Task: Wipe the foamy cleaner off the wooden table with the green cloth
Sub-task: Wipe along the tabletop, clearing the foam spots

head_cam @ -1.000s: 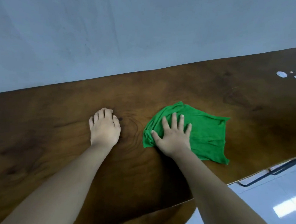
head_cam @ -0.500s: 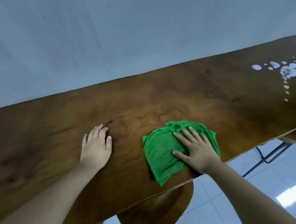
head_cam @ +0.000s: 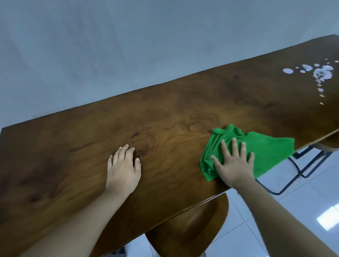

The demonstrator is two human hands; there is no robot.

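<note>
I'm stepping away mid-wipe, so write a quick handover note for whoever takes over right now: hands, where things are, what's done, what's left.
Left hand: flat on the bare wooden table, holding nothing.
Right hand: fingers spread, pressing the green cloth against the table at its near edge.
Foamy cleaner: white blobs and droplets at the table's far right end, well away from the cloth.
Done: no foam shows on the wood around the hands.
Left: slide the cloth right to the foam and wipe it all off.
</note>
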